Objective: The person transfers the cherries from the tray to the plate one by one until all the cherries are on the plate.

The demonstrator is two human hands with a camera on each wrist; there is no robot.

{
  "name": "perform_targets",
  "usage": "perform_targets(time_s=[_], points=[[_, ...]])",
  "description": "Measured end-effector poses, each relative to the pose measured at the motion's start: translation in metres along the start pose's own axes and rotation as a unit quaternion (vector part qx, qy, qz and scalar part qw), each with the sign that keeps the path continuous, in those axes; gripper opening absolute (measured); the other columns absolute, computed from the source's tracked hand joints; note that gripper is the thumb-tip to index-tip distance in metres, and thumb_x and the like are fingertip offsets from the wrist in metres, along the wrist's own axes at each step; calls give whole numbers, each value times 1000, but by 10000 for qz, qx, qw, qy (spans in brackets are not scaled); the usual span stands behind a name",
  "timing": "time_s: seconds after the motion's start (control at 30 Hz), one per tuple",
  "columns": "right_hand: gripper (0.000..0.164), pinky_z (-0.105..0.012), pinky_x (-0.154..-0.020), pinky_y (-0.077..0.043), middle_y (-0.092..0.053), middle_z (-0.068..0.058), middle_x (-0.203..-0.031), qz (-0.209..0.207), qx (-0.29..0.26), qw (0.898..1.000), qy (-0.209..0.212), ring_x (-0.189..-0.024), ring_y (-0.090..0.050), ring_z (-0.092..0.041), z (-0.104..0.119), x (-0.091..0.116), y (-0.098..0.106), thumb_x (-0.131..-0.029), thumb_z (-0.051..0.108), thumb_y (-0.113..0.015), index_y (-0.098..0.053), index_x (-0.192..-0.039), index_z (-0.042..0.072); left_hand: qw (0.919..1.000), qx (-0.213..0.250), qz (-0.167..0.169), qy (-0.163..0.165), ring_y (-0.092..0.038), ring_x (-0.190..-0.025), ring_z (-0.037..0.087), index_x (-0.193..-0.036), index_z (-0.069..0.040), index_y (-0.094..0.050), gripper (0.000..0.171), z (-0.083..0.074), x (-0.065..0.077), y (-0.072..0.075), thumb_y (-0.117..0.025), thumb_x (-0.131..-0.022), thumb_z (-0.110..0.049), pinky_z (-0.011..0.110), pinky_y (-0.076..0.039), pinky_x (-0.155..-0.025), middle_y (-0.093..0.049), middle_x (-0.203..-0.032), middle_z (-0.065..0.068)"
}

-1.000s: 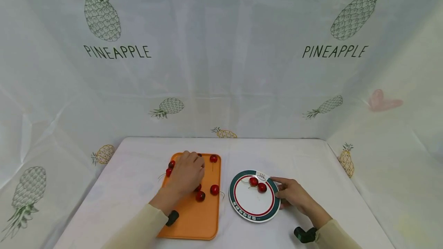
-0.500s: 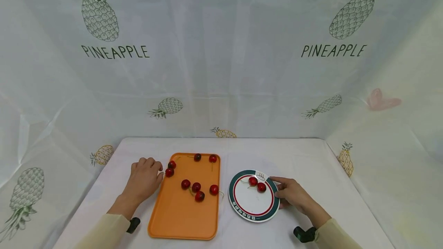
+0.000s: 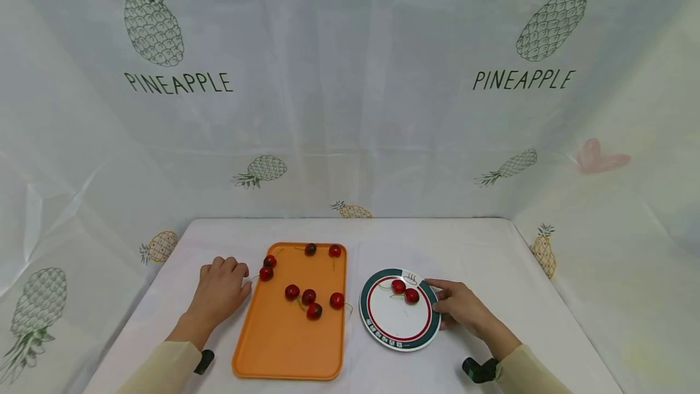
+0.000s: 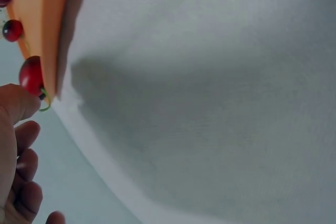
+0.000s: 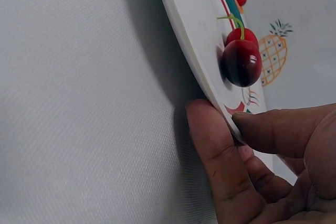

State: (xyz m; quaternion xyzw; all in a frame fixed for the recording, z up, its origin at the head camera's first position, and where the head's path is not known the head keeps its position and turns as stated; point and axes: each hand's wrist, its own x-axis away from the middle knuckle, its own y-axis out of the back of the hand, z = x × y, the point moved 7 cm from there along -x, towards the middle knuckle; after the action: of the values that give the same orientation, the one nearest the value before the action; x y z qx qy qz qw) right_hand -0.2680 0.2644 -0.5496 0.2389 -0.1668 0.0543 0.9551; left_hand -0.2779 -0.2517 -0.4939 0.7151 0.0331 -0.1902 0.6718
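At the plate's (image 3: 395, 321) right rim, here's the right hand (image 3: 465, 307), pinching the edge, two cherries (image 3: 398, 287) aboard. Across at the tray's (image 3: 290, 351) left side, the left hand (image 3: 220, 287), loosely curled, no fruit in it! It's the nearer hand to the edge cherry (image 3: 266, 273), just to its right, stem (image 4: 46, 100) pointing handward; whether they touch, can't tell. Another cherry (image 3: 270, 261) lies right beyond.

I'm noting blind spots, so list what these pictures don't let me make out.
Head view: lettering on the plate, too small to read.
Left wrist view: left hand, partly cut off by the left edge.
Right wrist view: rear cherry, partly hidden by the front cherry.
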Motion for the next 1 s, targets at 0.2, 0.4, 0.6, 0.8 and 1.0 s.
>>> perform_targets(time_s=[0.2, 0.4, 0.6, 0.8, 1.0], points=[[64, -38, -62, -60, -65, -13, -105, 5, -4, 10000, 0, -76, -63, -23, 0, 0, 0, -87, -5, -73, -59, -149, 8, 9995, -300, 81, -85, -52, -99, 36, -100, -7, -68, 25, 0, -1, -7, -80, -90, -28, 58, -42, -89, -61, -97, 10], [65, -39, -63, -60, -65, -13, -106, -6, 2, 10000, -7, -76, -63, -23, -1, -1, 0, -87, -5, -73, -59, -149, 8, 9984, -496, -120, -227, -52, -97, 36, -98, -6, -67, 24, -2, -3, -11, -79, -90, -25, 57, -42, -87, -60, -94, 10], [65, -40, -64, -61, -65, -13, -105, 64, -114, 9999, 6, -76, -65, -23, 0, 0, -1, -87, -6, -73, -58, -150, 6, 9971, -641, -206, -350, -51, -93, 34, -95, -6, -66, 20, -6, -5, -11, -79, -90, -21, 54, -42, -84, -57, -88, 9], [64, -41, -63, -62, -65, -14, -103, 173, -228, 9996, 79, -74, -67, -24, 0, 0, -3, -88, -7, -71, -56, -150, 5, 9966, -727, -159, -362, -51, -92, 33, -93, -6, -66, 17, -8, -7, -11, -78, -90, -18, 53, -43, -83, -56, -86, 8], [64, -41, -62, -62, -65, -14, -103, 144, -223, 9996, 69, -73, -67, -24, 0, 0, -2, -88, -7, -71, -57, -149, 5, 9958, -801, -197, -400, -52, -92, 33, -93, -5, -68, 15, -9, -8, -13, -77, -92, -18, 52, -43, -81, -56, -85, 8]])
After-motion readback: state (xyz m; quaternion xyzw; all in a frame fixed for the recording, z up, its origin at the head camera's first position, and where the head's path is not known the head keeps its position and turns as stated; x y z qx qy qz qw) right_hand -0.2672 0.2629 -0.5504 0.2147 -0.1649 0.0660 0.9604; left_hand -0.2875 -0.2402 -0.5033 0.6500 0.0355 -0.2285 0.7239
